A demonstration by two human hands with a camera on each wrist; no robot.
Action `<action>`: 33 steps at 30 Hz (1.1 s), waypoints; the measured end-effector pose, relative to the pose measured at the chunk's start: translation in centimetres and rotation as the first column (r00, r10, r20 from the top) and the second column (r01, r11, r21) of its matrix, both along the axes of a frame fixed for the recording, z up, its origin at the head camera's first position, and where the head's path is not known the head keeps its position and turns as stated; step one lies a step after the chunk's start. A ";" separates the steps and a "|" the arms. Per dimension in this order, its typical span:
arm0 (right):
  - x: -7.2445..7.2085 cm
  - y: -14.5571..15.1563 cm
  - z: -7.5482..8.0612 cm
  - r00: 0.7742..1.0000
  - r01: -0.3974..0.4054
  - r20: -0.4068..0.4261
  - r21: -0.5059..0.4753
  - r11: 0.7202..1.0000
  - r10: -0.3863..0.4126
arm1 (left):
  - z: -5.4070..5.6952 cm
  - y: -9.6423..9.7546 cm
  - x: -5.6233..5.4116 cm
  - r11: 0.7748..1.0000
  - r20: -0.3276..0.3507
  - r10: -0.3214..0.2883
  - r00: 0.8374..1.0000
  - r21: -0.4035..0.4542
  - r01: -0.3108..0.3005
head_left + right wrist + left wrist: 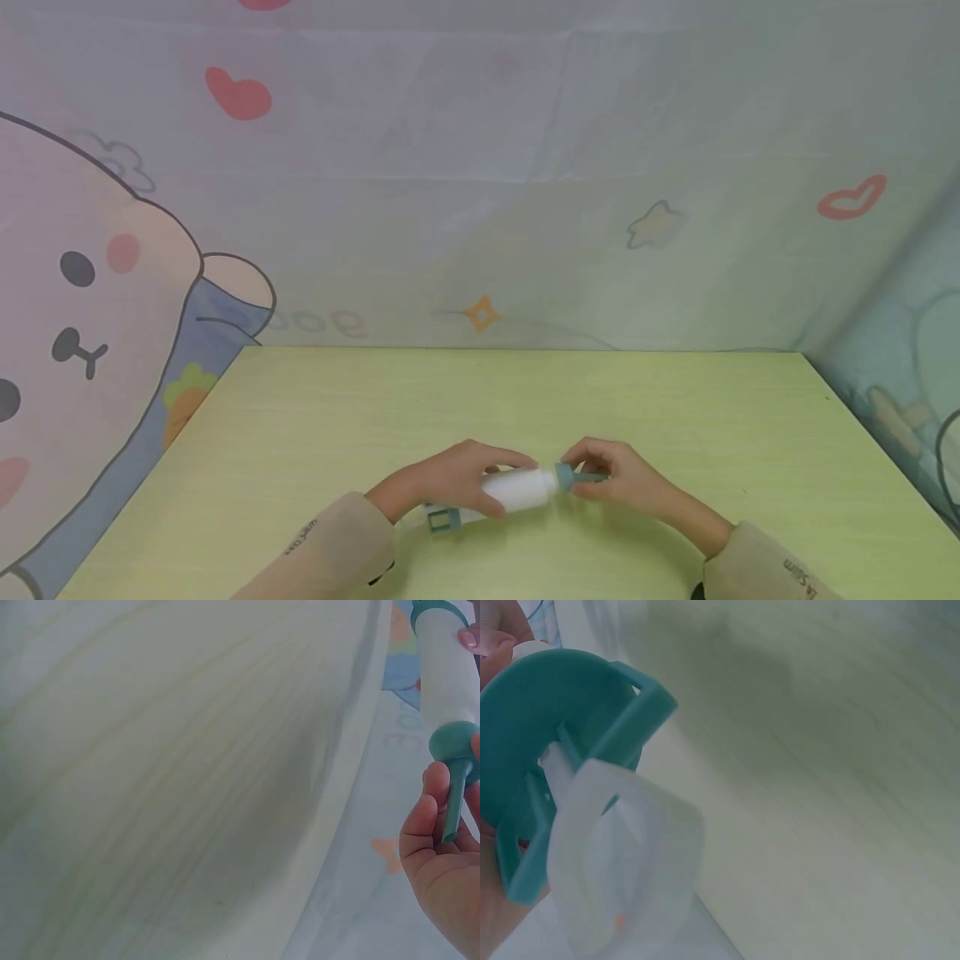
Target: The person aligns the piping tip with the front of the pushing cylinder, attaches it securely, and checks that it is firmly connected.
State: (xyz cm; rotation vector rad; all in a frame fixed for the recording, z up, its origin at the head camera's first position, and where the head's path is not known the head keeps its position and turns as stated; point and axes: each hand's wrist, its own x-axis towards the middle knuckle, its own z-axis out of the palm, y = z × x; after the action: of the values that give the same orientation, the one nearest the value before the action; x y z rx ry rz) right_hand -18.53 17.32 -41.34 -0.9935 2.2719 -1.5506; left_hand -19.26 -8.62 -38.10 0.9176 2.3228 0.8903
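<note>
Across the barrel of a large white syringe (523,490) lies my left hand (463,475), its thumb and fingers gripping either side. A teal flanged collar (585,682) closes the barrel's rear end, with a translucent white plunger handle (664,847) sticking out of it. At the front end, my right hand (626,482) pinches a teal nozzle cap (453,741) with a narrow spout (454,802). The cap sits against the barrel's white neck; whether it is screwed on I cannot tell. The syringe is held roughly level, slightly tilted, low over the table's near side.
The pale yellow-green table (360,400) extends behind and to both sides of the hands. A printed cloth (450,167) with a cartoon bear, hearts and stars hangs along the back. A dark cable (943,467) loops at the right edge.
</note>
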 end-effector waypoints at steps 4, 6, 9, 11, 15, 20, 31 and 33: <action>0.2 -0.3 0.0 1.000 0.006 -0.009 0.017 1.000 -0.006 | 0.2 0.1 0.2 1.000 0.009 0.000 1.000 -0.005 0.000; 0.2 -0.4 -0.1 1.000 0.006 -0.016 0.025 1.000 -0.005 | 0.2 0.2 0.3 1.000 0.013 -0.001 1.000 -0.006 0.001; 0.3 -0.6 -0.2 1.000 0.003 -0.031 0.036 0.999 -0.002 | 0.1 0.2 0.3 1.000 0.011 -0.004 1.000 -0.007 0.004; 0.3 -0.7 -0.3 1.000 0.005 -0.029 0.046 0.999 -0.003 | 0.1 0.2 0.4 1.000 0.009 -0.005 1.000 -0.008 0.005; 0.2 -0.7 -0.5 0.999 0.017 -0.031 0.073 0.997 -0.015 | 0.1 0.2 0.4 1.000 -0.004 -0.006 1.000 -0.009 0.006; 0.2 -0.8 -0.6 1.000 0.017 -0.027 0.082 0.997 -0.015 | 0.0 0.2 0.4 1.000 -0.020 -0.005 1.000 -0.011 0.005; 0.2 -0.9 -0.2 0.998 -0.039 0.043 0.043 0.998 0.037 | 0.1 0.2 0.4 1.000 -0.052 -0.014 0.999 -0.011 0.013; 0.2 -0.9 -0.2 0.999 -0.036 0.039 0.057 0.998 0.034 | 0.1 0.1 0.4 1.000 -0.060 -0.017 0.998 -0.007 0.017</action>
State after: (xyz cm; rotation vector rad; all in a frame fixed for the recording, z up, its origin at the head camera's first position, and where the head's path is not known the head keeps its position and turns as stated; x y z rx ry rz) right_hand -18.28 16.46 -41.52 -0.9752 2.2480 -1.4693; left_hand -18.87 -8.49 -37.96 0.9724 2.3635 0.8587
